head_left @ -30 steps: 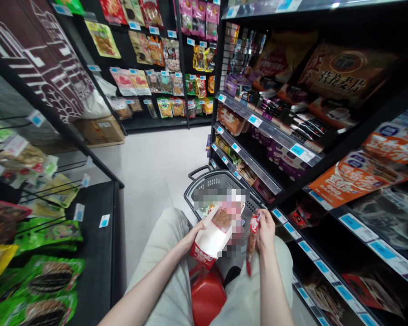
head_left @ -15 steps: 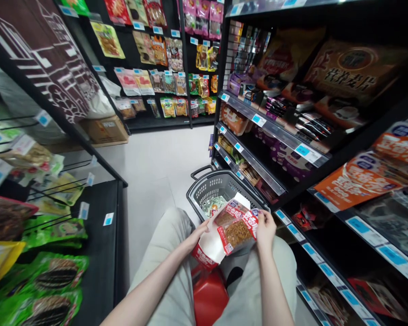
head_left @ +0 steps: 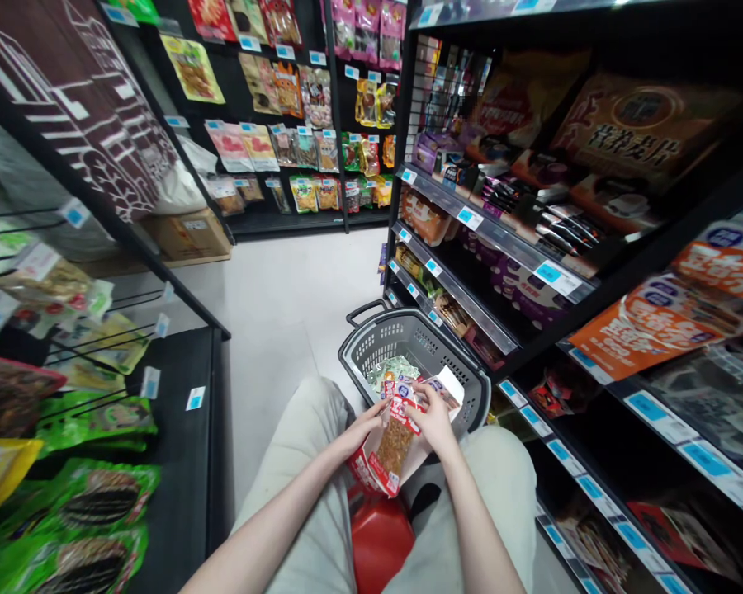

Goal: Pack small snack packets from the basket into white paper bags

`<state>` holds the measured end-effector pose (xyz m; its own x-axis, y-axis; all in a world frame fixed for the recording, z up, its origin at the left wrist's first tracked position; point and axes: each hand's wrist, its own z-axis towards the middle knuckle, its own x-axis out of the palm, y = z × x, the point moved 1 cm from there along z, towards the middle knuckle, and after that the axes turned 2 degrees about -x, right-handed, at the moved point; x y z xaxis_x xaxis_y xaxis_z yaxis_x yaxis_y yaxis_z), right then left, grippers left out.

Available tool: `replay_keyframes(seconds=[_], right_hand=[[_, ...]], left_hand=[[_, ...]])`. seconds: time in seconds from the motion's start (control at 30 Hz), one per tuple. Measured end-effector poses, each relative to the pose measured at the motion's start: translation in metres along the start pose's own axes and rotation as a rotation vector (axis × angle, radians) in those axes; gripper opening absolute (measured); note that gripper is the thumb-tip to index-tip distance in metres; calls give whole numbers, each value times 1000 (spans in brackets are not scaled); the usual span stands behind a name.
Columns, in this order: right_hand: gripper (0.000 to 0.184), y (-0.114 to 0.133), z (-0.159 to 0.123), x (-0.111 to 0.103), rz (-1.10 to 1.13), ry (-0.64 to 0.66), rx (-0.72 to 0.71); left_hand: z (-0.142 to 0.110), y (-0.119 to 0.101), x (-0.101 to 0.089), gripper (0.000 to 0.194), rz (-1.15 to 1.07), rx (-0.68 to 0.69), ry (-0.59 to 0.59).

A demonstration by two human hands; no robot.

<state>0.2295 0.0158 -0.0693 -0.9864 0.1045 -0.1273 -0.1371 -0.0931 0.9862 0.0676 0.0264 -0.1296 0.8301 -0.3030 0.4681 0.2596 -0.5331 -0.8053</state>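
Observation:
Between my hands is a clear-fronted snack packet [head_left: 396,445] with a red and white top, showing a brown, grainy snack inside. It lies tilted over an open red and white cardboard snack box [head_left: 451,381]. My left hand [head_left: 364,431] is closed on the left side of the box, its fingertips at the packet's top edge. With its fingers bent, my right hand [head_left: 434,421] grips the packet near its upper right. Just beyond is a grey shopping basket [head_left: 362,342], with several small greenish packets [head_left: 391,369] in it. My hands partly hide the box.
Shelves of snacks [head_left: 470,216] stand close on the right, with orange bags [head_left: 650,322] at their edge. To the left is a black display [head_left: 189,445] with green bags [head_left: 99,495]. A red stool [head_left: 380,544] is beneath me. A cardboard box [head_left: 189,235] rests farther back.
My right hand has moved left from the packet's right end to its top. The packet has swung from slanting sideways to nearly upright and shifted left over the box.

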Motion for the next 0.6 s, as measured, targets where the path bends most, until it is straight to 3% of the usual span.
replay_keyframes(seconds=[0.2, 0.37, 0.47, 0.6], right_hand=[[54, -17, -6, 15, 326, -38, 99], [28, -32, -15, 28, 121, 120, 128], [23, -31, -11, 25, 107, 16, 111], [30, -19, 0, 9, 291, -215, 85]], left_hand=[[-1, -9, 8, 49, -139, 53, 57], [1, -11, 7, 51, -194, 91, 21], [1, -13, 9, 53, -246, 85, 37], [-4, -18, 12, 59, -268, -1, 0]])
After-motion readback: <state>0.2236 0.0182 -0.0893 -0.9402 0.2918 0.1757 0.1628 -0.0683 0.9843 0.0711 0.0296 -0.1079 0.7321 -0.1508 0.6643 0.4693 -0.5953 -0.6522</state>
